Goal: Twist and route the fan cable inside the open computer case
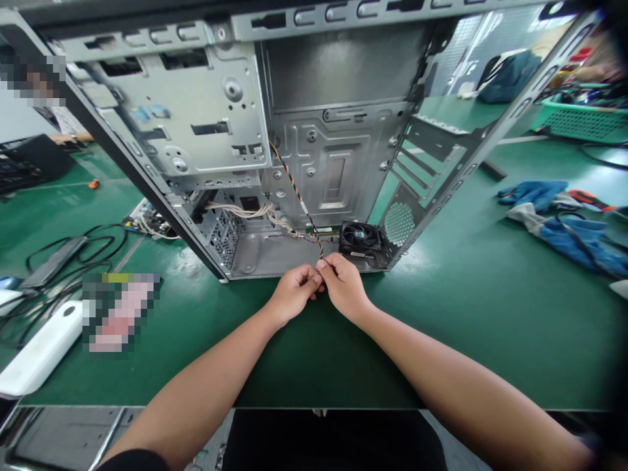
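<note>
An open grey computer case (314, 150) stands upright on the green table (466, 314) in front of me. A twisted multicoloured cable (299, 196) runs from inside the case down to my hands. My left hand (293, 293) and my right hand (344, 282) meet at the case's front edge, both pinched closed on the cable's end. A black cooler fan (360, 237) lies on the case floor just behind my right hand. White wires (245, 210) hang inside the case to the left.
Black cables (73, 255) and a white device (42, 353) lie at the left. Blue cloths (564, 216) lie at the right. A green basket (583, 118) and a dark bag (507, 77) are at the far right.
</note>
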A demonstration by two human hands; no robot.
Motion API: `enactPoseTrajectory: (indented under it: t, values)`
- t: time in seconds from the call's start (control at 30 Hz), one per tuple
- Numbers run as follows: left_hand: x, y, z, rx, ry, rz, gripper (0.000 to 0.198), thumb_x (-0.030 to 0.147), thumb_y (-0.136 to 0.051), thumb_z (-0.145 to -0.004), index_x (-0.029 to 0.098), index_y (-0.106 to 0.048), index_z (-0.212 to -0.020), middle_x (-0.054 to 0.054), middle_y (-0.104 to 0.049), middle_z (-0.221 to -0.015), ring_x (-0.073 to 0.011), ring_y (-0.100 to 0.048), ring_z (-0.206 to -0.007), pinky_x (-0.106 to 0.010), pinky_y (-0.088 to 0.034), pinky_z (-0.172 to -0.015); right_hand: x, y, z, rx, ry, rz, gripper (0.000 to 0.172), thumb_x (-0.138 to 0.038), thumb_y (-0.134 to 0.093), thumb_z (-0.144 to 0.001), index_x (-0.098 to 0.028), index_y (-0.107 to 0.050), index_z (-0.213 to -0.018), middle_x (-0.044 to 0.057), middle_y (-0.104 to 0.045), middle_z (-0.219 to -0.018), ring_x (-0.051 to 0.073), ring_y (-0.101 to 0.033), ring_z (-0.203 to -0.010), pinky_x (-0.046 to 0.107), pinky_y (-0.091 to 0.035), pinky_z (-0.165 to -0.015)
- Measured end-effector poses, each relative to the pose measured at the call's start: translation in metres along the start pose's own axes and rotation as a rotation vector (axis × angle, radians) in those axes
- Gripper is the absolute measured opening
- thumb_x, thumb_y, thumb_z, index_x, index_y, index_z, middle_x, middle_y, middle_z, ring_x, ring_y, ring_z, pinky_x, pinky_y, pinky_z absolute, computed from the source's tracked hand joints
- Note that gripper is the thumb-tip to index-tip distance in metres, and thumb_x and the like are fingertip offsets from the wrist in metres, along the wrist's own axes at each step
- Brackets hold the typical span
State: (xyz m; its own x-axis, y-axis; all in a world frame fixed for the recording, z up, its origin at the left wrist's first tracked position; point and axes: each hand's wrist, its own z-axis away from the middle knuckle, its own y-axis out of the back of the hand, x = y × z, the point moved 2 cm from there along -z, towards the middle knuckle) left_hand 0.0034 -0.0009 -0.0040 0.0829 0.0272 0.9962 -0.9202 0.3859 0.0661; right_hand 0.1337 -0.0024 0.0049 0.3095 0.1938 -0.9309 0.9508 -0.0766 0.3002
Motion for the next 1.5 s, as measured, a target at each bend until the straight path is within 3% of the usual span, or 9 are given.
enactPoseTrajectory:
  t: [0.27, 0.47, 0.73, 1.1, 1.5]
  values:
    - [0.001, -0.0014, 0.0008, 0.017, -0.007, 0.019, 0.021, 0.032, -0.06, -0.083, 0.015, -0.052, -0.071, 0.001, -0.055, -0.068, -0.0092, -0.05, -0.061, -0.022, -0.042, -0.058, -0.0015, 0.0004, 0.0007, -0.009, 0.01, -0.008, 0.025, -0.033, -0.047, -0.089, -0.022, -0.048, -0.066, -0.002, -0.054, -0.058, 0.014, -0.053, -0.056, 0.028, -0.041, -0.056]
    - [0.0016, -0.0015, 0.0013, 0.068, -0.011, -0.006, 0.022, 0.031, -0.062, -0.081, 0.015, -0.052, -0.07, 0.002, -0.053, -0.065, -0.0089, -0.049, -0.06, -0.022, -0.041, -0.058, 0.0003, 0.002, 0.0006, 0.047, 0.06, 0.047, 0.026, -0.036, -0.052, -0.087, -0.021, -0.049, -0.066, -0.002, -0.052, -0.059, 0.012, -0.047, -0.056, 0.026, -0.037, -0.055]
    - [-0.001, -0.002, 0.0008, 0.037, -0.018, -0.03, 0.021, 0.033, -0.062, -0.08, 0.016, -0.054, -0.071, 0.002, -0.052, -0.065, -0.0095, -0.047, -0.06, -0.023, -0.042, -0.059, 0.0005, 0.0044, -0.0006, 0.115, 0.034, 0.074, 0.028, -0.038, -0.057, -0.084, -0.021, -0.048, -0.064, -0.004, -0.045, -0.055, 0.011, -0.041, -0.053, 0.026, -0.032, -0.053]
    - [-0.0022, 0.001, 0.0003, 0.006, -0.026, -0.119, 0.03, 0.041, -0.053, -0.088, 0.015, -0.054, -0.073, -0.001, -0.06, -0.071, -0.01, -0.052, -0.059, -0.023, -0.04, -0.059, -0.002, 0.004, -0.0006, 0.089, 0.044, 0.068, 0.027, -0.034, -0.049, -0.088, -0.023, -0.044, -0.064, -0.004, -0.048, -0.056, 0.013, -0.045, -0.055, 0.027, -0.033, -0.055]
    - [0.0019, -0.0007, 0.0016, 0.063, -0.04, -0.137, 0.021, 0.032, -0.058, -0.083, 0.016, -0.054, -0.071, 0.003, -0.052, -0.062, -0.0091, -0.05, -0.057, -0.023, -0.041, -0.058, 0.0012, 0.0062, -0.003, 0.095, 0.067, 0.114, 0.027, -0.037, -0.053, -0.087, -0.021, -0.049, -0.065, -0.003, -0.05, -0.058, 0.012, -0.044, -0.055, 0.027, -0.034, -0.054]
